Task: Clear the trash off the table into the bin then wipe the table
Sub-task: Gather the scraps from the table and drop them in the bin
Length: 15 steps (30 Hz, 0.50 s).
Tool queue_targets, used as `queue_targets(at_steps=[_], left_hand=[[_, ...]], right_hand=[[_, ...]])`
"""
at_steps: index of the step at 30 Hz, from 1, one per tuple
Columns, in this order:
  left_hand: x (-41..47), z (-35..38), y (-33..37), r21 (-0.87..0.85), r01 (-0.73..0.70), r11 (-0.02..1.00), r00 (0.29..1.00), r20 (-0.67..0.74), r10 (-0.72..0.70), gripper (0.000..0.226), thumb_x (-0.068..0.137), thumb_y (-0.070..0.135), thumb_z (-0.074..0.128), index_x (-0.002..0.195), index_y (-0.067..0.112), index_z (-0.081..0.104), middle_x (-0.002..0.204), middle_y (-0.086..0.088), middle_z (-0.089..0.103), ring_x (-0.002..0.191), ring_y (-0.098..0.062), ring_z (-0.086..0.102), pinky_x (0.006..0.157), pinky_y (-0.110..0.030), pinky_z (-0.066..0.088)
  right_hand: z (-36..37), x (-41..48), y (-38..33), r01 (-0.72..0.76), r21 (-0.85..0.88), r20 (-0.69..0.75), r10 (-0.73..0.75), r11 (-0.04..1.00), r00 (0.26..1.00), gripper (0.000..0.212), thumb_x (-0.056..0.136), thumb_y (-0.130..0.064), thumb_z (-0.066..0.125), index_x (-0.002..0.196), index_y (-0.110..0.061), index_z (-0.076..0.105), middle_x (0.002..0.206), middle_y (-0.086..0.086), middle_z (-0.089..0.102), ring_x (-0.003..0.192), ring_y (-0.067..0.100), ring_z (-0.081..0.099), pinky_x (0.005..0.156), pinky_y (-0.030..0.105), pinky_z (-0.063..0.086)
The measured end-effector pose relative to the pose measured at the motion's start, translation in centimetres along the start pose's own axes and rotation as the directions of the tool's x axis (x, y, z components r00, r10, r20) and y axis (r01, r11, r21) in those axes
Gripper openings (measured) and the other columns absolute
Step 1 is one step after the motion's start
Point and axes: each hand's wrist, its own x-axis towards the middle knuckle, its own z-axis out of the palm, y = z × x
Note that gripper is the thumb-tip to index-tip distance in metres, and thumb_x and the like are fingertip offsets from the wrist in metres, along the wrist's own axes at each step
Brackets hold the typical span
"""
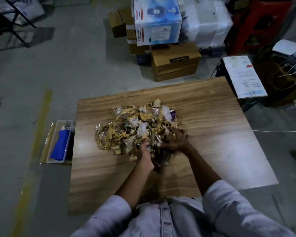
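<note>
One trash heap on counter | step: gathering | right hand clutches scraps, left hand blurred, grip unclear | next: lift load into floor tub, likely bin

A wood-grain table carries a heap of crumpled trash.

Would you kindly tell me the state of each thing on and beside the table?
trash pile: heaped mid-table, not yet cleared.
table: uncleared, carrying the pile.
bin: on the floor left of the table, holding a blue item.
left hand: in the pile's near edge, grip blurred.
right hand: fingers curled into the pile.
</note>
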Motion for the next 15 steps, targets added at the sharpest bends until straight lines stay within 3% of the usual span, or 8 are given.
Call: queue_targets(at_steps=[2, 5, 9, 13, 15], left_hand=[[2.0, 0.2, -0.9, -0.002, 0.023, 1.0, 0.996, -0.083, -0.023, 0.062, 0.063, 0.064, 0.059, 0.101, 0.017, 0.074, 0.119, -0.016, 0.067, 0.109, -0.037, 0.06, 0.1, -0.054, 0.046], [-1.4, 1.0, -0.7, -0.067, 0.01, 0.998, 0.999, -0.049, -0.014, 0.042, 0.089, 0.049, 0.056, 0.101, 0.012, 0.071, 0.11, -0.017, 0.069, 0.107, -0.035, 0.062, 0.103, -0.051, 0.048], [-3.0, 1.5, -1.0, -0.124, 0.007, 0.992, 0.999, 0.05, -0.001, 0.038, 0.1, 0.04, 0.051, 0.104, 0.008, 0.071, 0.103, -0.018, 0.071, 0.096, -0.03, 0.065, 0.096, -0.044, 0.048], [-3.1, 1.5, -1.4, -0.145, 0.043, 0.988, 0.996, 0.078, -0.032, 0.037, 0.102, 0.038, 0.048, 0.114, 0.009, 0.068, 0.117, -0.017, 0.068, 0.102, -0.031, 0.062, 0.098, -0.045, 0.046], [-3.0, 1.5, -1.9, -0.161, 0.064, 0.985, 0.993, 0.11, -0.046, 0.037, 0.101, 0.038, 0.047, 0.112, 0.008, 0.066, 0.11, -0.017, 0.067, 0.098, -0.031, 0.061, 0.097, -0.045, 0.045]], right_hand=[[1.8, -0.8, 0.1, -0.02, 0.046, 0.0, 0.02, 0.999, 1.0, 0.108, 0.062, -0.058, 0.091, 0.15, -0.032, 0.034, 0.154, 0.008, 0.03, 0.146, 0.033, 0.027, 0.12, 0.044, 0.03], [5.2, 0.2, 2.4, 0.001, 0.134, -0.007, 0.0, 0.991, 1.0, 0.114, 0.044, -0.085, 0.077, 0.141, -0.039, 0.038, 0.143, 0.008, 0.047, 0.138, 0.034, 0.04, 0.115, 0.048, 0.038], [7.1, -1.6, 1.9, 0.075, 0.088, 0.016, -0.076, 0.993, 0.997, 0.105, 0.056, -0.08, 0.055, 0.144, -0.026, 0.038, 0.135, 0.02, 0.052, 0.134, 0.043, 0.041, 0.111, 0.058, 0.036], [7.3, -3.5, 0.6, 0.137, 0.074, -0.125, -0.127, 0.988, 0.984, 0.099, 0.066, -0.073, 0.054, 0.144, -0.014, 0.041, 0.14, 0.021, 0.046, 0.133, 0.037, 0.039, 0.11, 0.051, 0.037], [7.7, -4.0, 0.8, 0.184, 0.068, -0.223, -0.164, 0.981, 0.961, 0.101, 0.067, -0.075, 0.048, 0.144, -0.009, 0.043, 0.136, 0.022, 0.05, 0.126, 0.038, 0.046, 0.102, 0.045, 0.042]])
